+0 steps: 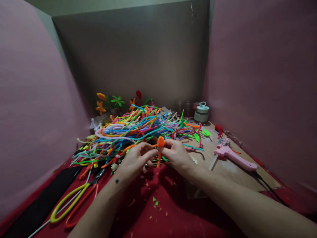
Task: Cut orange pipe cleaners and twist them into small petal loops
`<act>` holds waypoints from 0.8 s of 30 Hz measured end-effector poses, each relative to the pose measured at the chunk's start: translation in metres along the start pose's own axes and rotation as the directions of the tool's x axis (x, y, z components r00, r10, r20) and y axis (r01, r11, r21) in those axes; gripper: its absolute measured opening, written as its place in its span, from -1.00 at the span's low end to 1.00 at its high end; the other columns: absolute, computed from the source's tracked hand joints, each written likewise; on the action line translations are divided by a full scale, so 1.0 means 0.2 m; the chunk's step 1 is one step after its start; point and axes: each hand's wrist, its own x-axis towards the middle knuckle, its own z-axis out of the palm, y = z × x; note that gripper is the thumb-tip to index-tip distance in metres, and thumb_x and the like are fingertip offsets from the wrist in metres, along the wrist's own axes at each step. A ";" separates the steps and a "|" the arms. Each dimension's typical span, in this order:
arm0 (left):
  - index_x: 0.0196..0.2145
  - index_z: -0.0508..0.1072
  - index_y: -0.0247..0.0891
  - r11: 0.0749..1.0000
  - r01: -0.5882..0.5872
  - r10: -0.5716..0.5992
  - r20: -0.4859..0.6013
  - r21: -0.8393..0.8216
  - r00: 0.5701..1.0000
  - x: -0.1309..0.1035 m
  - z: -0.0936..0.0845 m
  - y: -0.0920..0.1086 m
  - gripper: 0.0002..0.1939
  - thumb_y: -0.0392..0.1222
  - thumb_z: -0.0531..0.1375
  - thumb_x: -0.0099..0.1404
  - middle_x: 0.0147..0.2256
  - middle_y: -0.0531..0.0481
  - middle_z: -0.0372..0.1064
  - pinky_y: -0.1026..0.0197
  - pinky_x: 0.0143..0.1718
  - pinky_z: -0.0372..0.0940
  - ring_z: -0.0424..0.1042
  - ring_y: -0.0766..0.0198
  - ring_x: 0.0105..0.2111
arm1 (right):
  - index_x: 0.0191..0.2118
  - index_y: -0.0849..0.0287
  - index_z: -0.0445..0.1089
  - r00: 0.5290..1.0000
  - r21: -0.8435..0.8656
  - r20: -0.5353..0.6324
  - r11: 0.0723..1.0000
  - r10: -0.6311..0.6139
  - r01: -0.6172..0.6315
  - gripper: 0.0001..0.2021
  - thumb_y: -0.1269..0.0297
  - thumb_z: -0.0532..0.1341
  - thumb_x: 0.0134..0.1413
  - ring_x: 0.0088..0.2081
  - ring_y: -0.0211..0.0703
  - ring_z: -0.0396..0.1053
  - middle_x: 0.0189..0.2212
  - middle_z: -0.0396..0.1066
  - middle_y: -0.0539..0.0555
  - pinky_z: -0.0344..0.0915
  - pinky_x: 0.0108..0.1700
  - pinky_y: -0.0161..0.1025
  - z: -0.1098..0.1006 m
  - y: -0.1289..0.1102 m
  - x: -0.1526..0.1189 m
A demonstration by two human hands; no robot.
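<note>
Near the middle of the view, an orange fuzzy stem piece (160,142) with a flat rounded top is pinched between my hands. My right hand (177,155) grips it just under the rounded part, thumb and index finger together. From the left, my left hand (137,158) has its thumb and index finger closed on a thin orange strand running to the same piece. One orange end hangs down between the hands. Behind them lies a large heap of multicoloured fuzzy stems (138,127).
Yellow-and-red-handled scissors (70,201) lie at left beside a black strip (42,201). At right, a pink glue gun (235,158) rests on a brown board (229,170). Behind are fuzzy flowers (100,107) and a pale green container (201,114). Scraps dot the red cloth (143,221).
</note>
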 end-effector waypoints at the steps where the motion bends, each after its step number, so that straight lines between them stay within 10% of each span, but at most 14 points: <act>1: -0.29 0.37 -0.31 0.997 -0.070 0.071 -0.059 0.014 0.996 0.01 -0.01 0.00 -0.66 -0.03 0.23 0.04 -0.48 0.02 0.40 0.35 -0.65 0.22 0.39 0.31 -0.55 | -0.52 0.27 0.34 0.999 0.019 0.032 0.999 0.025 -0.026 -0.87 0.29 0.19 -0.19 -0.54 -0.35 0.13 -0.61 0.25 -0.07 0.09 -0.47 -0.37 0.01 0.00 0.00; 5: -0.36 0.46 -0.27 0.942 -0.326 0.334 -0.129 0.080 0.934 0.02 0.00 -0.03 -0.83 -0.14 0.21 0.09 -0.41 0.03 0.40 0.32 -0.40 0.27 0.37 0.31 -0.39 | -0.57 0.27 0.33 0.981 0.054 0.161 0.991 0.110 -0.120 -0.94 0.38 0.15 -0.26 -0.60 -0.39 0.07 -0.67 0.20 -0.10 0.02 -0.52 -0.38 0.03 0.01 -0.03; 13: -0.44 0.44 -0.27 0.667 -0.622 0.724 -0.158 0.410 0.672 -0.01 0.05 -0.10 -0.91 -0.33 0.14 0.18 -0.44 0.04 0.30 0.34 -0.38 0.20 0.31 0.38 -0.42 | -0.67 0.23 0.23 0.956 0.047 0.240 0.982 0.167 -0.183 -0.91 0.45 0.06 -0.28 -0.68 -0.39 0.05 -0.76 0.15 -0.10 -0.02 -0.57 -0.37 0.04 0.01 -0.03; 17: -0.52 0.42 -0.26 0.772 -0.540 0.630 -0.284 0.336 0.723 -0.01 0.04 -0.08 -0.90 -0.28 0.17 0.14 -0.48 0.07 0.30 0.35 -0.42 0.19 0.29 0.39 -0.46 | -0.69 0.23 0.23 0.948 0.014 0.289 0.990 0.133 -0.143 -0.85 0.42 0.08 -0.22 -0.68 -0.38 0.09 -0.77 0.17 -0.09 0.02 -0.56 -0.37 0.05 0.01 -0.04; 20: -0.49 0.42 -0.27 0.909 -0.393 0.416 -0.354 0.139 0.838 0.00 0.04 -0.05 -0.88 -0.17 0.19 0.11 -0.54 0.09 0.28 0.37 -0.54 0.15 0.25 0.41 -0.54 | -0.71 0.23 0.23 0.951 0.017 0.275 0.988 0.140 -0.151 -0.83 0.38 0.13 -0.21 -0.69 -0.39 0.07 -0.78 0.17 -0.09 -0.01 -0.59 -0.37 0.05 -0.01 -0.05; 24: -0.24 0.37 -0.27 0.983 -0.151 0.133 -0.168 -0.103 0.977 0.01 0.04 -0.03 -0.66 0.01 0.17 0.10 -0.60 0.14 0.27 0.39 -0.72 0.04 0.15 0.45 -0.71 | -0.65 0.24 0.27 0.987 0.229 0.120 0.964 0.110 -0.135 -0.85 0.32 0.17 -0.21 -0.66 -0.39 0.10 -0.73 0.22 -0.09 0.03 -0.55 -0.37 0.04 -0.02 -0.03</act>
